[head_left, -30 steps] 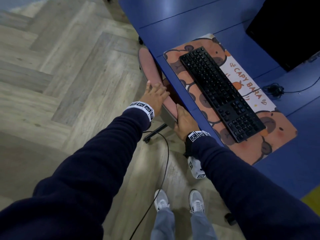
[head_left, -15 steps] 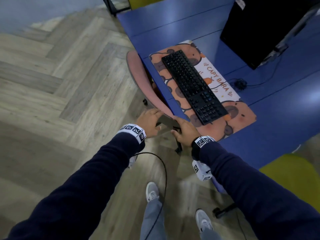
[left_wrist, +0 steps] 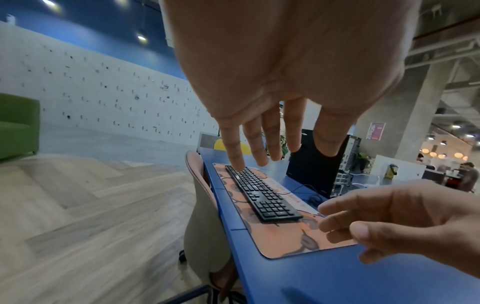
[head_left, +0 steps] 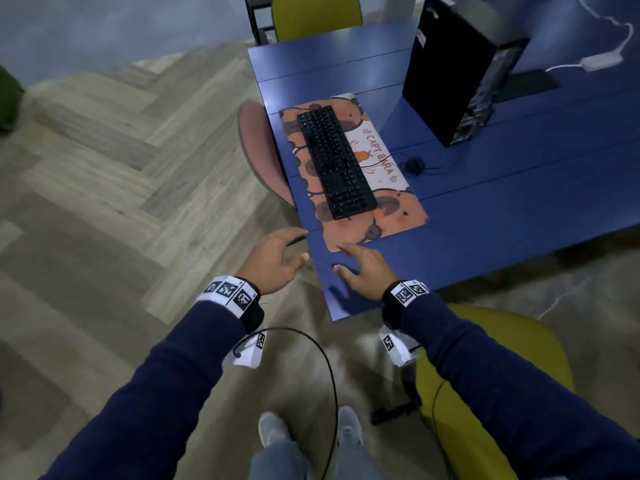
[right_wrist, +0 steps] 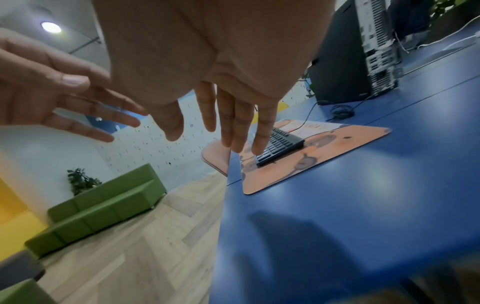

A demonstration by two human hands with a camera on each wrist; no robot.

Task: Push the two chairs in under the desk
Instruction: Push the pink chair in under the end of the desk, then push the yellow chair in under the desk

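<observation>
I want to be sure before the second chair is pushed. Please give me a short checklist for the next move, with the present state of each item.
1. Pink chair in against the desk: ok, its back stands at the desk edge.
2. Left hand free: ok, fingers relaxed, holding nothing.
3. Right hand free: ok, fingers spread above the desk, holding nothing.
4. Yellow-green chair pushed in: not ok, it stands out from the desk at the person's right.
5. Floor path under the desk for this chair: cannot tell, hidden.
6. Black cable hanging near the feet: cannot tell if it will catch.
</observation>
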